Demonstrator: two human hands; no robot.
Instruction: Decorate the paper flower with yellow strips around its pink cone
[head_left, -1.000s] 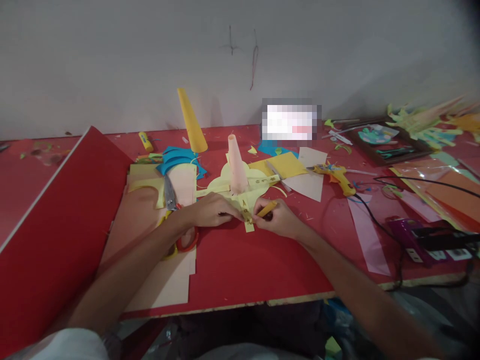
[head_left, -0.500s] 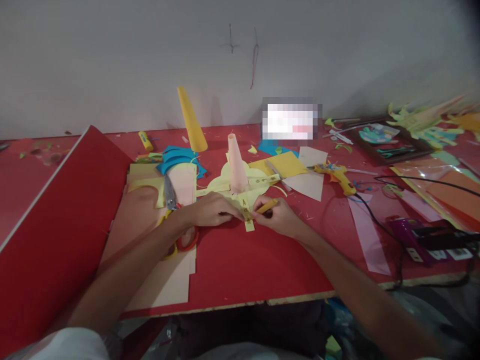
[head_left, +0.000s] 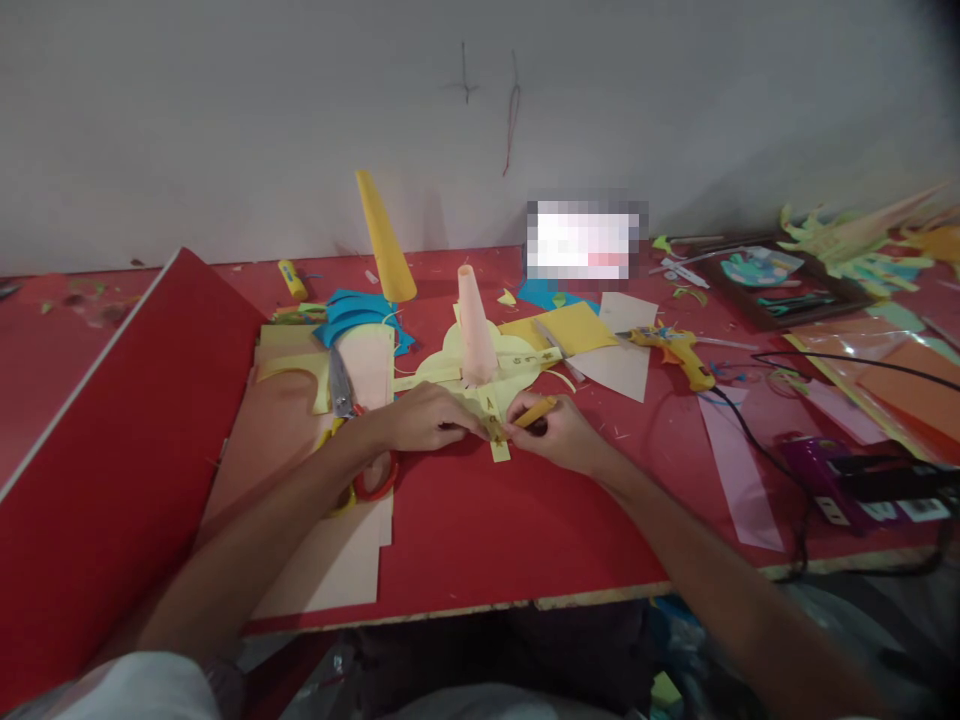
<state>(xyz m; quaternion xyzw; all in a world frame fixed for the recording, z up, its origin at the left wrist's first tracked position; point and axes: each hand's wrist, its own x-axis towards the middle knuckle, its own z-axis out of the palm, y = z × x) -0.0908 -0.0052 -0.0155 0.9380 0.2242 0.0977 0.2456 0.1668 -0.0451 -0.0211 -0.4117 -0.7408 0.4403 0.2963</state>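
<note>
A pale pink paper cone (head_left: 476,335) stands on a pale yellow scalloped paper base (head_left: 435,372). Pale yellow strips reach outward from it, and the lettered paper strip (head_left: 500,453) points towards me. My left hand (head_left: 431,418) has its fingers together, their tips holding that strip down from the left. In my right hand (head_left: 559,432) is a yellow-orange pen (head_left: 538,409), gripped in closed fingers; its tip is hidden near the strip's dark letters. Another lettered strip (head_left: 536,358) reaches to the right. Scissors (head_left: 376,478) with red handles lie beside my left forearm.
Behind stands a yellow paper cone (head_left: 385,240). To the right are a yellow glue gun (head_left: 679,357) with a black cable, a purple box (head_left: 814,480) and a dark tray (head_left: 772,318). Paper sheets (head_left: 300,500) lie left, beside a raised red board (head_left: 127,450).
The view has shifted very slightly. Both hands, the pen and the strip stay almost exactly where they were.
</note>
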